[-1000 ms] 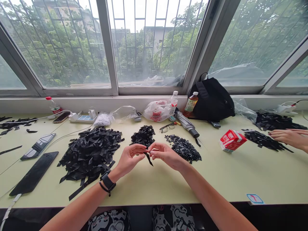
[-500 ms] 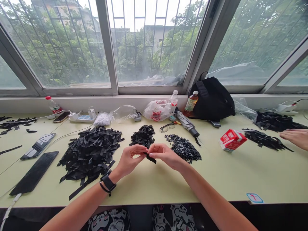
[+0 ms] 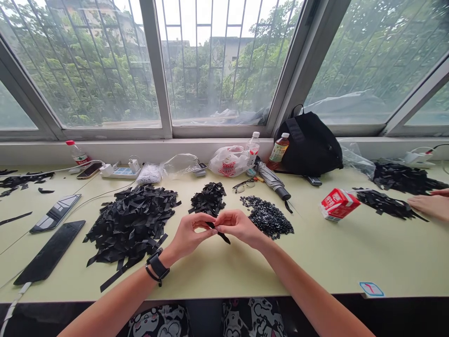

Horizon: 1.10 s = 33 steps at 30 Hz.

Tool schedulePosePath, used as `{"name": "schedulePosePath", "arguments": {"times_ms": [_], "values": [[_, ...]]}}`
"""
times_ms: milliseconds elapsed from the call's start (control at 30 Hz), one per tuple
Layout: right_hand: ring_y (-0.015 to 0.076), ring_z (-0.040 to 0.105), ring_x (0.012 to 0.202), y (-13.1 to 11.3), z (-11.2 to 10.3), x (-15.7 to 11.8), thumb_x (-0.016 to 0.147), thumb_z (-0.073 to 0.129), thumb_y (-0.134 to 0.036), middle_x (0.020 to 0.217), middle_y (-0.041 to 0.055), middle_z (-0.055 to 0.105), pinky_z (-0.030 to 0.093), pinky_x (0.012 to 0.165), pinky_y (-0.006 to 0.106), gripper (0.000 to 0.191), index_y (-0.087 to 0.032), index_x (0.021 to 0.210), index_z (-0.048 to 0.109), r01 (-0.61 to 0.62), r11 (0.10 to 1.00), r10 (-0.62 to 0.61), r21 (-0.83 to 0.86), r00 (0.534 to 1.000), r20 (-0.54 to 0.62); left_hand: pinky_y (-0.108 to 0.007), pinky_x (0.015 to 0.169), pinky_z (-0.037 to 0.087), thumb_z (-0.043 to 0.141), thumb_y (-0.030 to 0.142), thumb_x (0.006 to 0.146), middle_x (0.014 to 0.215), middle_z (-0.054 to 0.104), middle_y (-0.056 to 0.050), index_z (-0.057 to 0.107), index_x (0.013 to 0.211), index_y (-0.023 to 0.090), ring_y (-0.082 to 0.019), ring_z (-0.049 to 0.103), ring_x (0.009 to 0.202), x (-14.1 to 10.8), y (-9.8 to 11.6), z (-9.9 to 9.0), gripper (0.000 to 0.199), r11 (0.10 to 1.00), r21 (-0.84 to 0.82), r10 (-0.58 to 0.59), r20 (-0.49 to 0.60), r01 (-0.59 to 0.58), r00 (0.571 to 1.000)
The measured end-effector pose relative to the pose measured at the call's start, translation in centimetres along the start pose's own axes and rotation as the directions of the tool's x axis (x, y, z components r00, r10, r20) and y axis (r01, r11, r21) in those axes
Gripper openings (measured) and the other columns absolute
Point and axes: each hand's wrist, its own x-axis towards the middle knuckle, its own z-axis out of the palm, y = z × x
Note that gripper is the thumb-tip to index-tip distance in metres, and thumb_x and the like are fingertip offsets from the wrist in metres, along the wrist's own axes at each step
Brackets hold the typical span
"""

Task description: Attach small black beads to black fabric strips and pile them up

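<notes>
Head view: left hand (image 3: 191, 236) and right hand (image 3: 238, 227) are pinching a black strip (image 3: 222, 237) above the counter (image 3: 333, 262); a loose grip is risking a drop into the nearby pile of small black pieces (image 3: 266, 217).

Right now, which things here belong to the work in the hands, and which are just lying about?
At work: left hand, right hand, black strip pinched between them, heap of strips, small black pieces.
Lying about: glasses, folded umbrella, red-and-white carton, black backpack.
</notes>
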Motion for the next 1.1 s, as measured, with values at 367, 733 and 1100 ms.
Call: {"name": "schedulePosePath", "arguments": {"times_ms": [367, 733, 1100], "values": [[0.0186, 0.064, 0.081, -0.2, 0.1, -0.1, 0.082, 0.082, -0.045, 0.086, 0.0045, 0.071, 0.05, 0.075, 0.032, 0.029, -0.019, 0.092, 0.074, 0.047, 0.998, -0.047, -0.042, 0.999, 0.007, -0.035, 0.085, 0.061, 0.082, 0.033, 0.083, 0.103, 0.078, -0.01, 0.077, 0.101, 0.017, -0.022, 0.074, 0.092, 0.3, -0.6, -0.4, 0.025, 0.999, -0.006, -0.037, -0.031, 0.037, 0.999], [0.0225, 0.066, 0.081, 0.6, -0.7, 0.4, 0.092, 0.067, -0.044, 0.087, 0.0064, 0.073, 0.052, 0.077, 0.036, 0.023, -0.021, 0.091, 0.072, 0.078, 0.913, -0.154, -0.4, 0.975, -0.161, -0.035, 0.083, 0.06, 0.073, 0.027, 0.087, 0.101, 0.079, -0.008, 0.081, 0.106, 0.021, -0.022, 0.074, 0.088, 0.3, -0.6, -0.4, 0.022, 0.988, 0.155, 0.021, -0.044, -0.014, 0.999], [0.0285, 0.062, 0.104, 1.8, -6.8, -0.6, 0.095, 0.054, -0.017, 0.104, 0.014, 0.07, 0.043, 0.086, 0.035, 0.02, -0.017, 0.104, 0.071, -0.42, 0.211, -0.292, -0.883, 0.835, -0.467, -0.034, 0.086, 0.057, 0.067, 0.027, 0.093, 0.102, 0.073, -0.01, 0.083, 0.105, 0.025, -0.022, 0.068, 0.094, 0.2, -1.1, -0.6, 0.02, 0.978, 0.204, 0.051, -0.042, -0.042, 0.998]]}}
